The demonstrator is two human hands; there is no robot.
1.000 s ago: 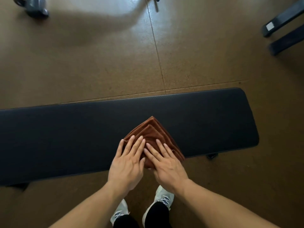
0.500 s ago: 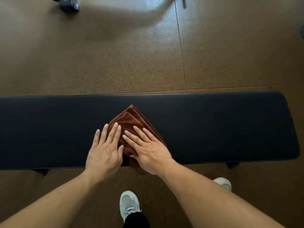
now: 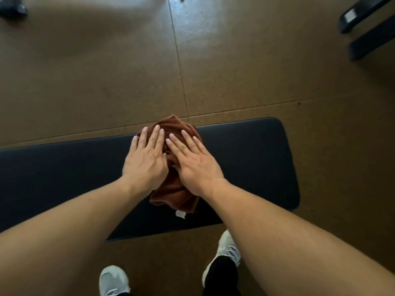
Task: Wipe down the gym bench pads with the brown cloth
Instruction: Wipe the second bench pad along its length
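A long black bench pad [image 3: 245,159] runs left to right across the view, its right end rounded. The folded brown cloth [image 3: 173,193] lies across the pad's width, its far corner poking past the pad's far edge and a white label at its near end. My left hand [image 3: 145,161] and my right hand [image 3: 192,163] press flat on the cloth side by side, fingers stretched out and pointing away from me. The hands hide the middle of the cloth.
Brown floor with seams lies all around the bench. Black equipment bars [image 3: 367,28] stand at the top right, and a dark grey foot [image 3: 12,7] at the top left. My two white shoes [image 3: 113,280] are on the floor on the near side of the bench.
Both hands have pushed the cloth from the pad's near edge across to its far edge. The view swung left half a second ago and has swung back, with the pad's right end nearer.
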